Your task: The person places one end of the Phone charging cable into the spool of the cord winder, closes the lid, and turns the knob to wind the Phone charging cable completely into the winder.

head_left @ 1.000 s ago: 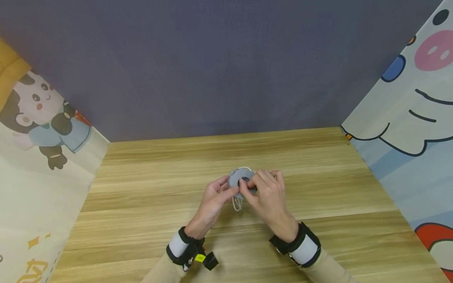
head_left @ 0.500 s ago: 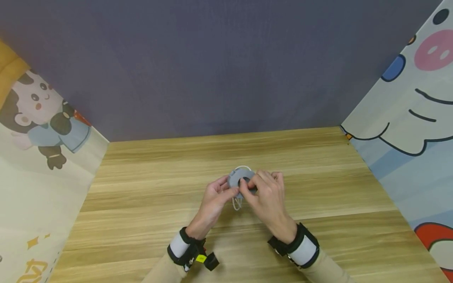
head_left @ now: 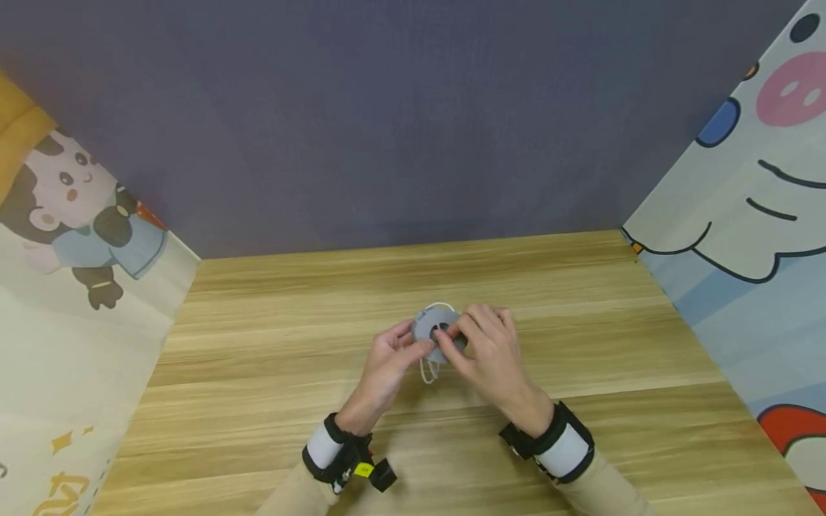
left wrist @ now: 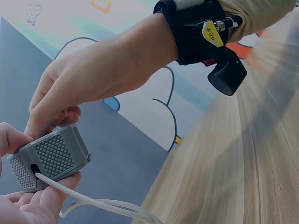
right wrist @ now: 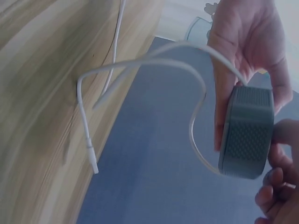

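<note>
Well, grey case (left wrist: 55,156) (white cable (right wrist: 154,61) trailing) between left fingers (head_left: 398,331) and right fingers (head_left: 475,324).

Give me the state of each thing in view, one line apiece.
Case: held above the table
Cable: partly out, loosely looped
Plug: dangling free
Left hand: gripping the case
Right hand: pinching at the case's centre
Straps: fastened

Sleeves (head_left: 606,486): beige, on both arms
Wrist straps (head_left: 563,453): black, each with a white band
Wrist cameras (head_left: 383,475): black, stubby
Tags (left wrist: 212,33): yellow, dark lettering
</note>
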### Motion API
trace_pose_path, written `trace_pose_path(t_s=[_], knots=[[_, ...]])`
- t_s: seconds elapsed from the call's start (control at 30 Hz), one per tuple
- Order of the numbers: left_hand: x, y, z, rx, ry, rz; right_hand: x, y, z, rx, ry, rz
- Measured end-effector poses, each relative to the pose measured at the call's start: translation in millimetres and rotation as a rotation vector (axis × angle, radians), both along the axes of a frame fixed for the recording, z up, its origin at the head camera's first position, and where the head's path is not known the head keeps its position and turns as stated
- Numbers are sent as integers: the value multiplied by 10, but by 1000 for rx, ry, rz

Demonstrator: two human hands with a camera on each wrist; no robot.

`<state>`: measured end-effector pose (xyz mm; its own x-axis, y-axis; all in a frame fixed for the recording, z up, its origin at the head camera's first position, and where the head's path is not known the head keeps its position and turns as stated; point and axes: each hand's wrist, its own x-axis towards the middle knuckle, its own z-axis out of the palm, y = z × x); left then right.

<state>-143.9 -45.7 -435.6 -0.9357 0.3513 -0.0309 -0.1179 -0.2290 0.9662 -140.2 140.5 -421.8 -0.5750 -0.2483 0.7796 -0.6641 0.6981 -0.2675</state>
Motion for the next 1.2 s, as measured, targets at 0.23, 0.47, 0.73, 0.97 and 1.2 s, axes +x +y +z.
trace_pose_path(t_s=[0.23,0.47,0.73,0.97,1.2], knots=[[-1,-26,10,12,3,-17,-23,73,55,105,-15,90],[-27,-62,3,6,1,-61,-68,191,107,225,-29,203],[-37,-94,0,-61,15,-129,-68,309,191,352,-73,275],[-34,-105,31,-134,31,-146,-50,376,256,466,-111,278],[-46,-117,26,-154,36,-182,-66,401,277,531,-76,289]])
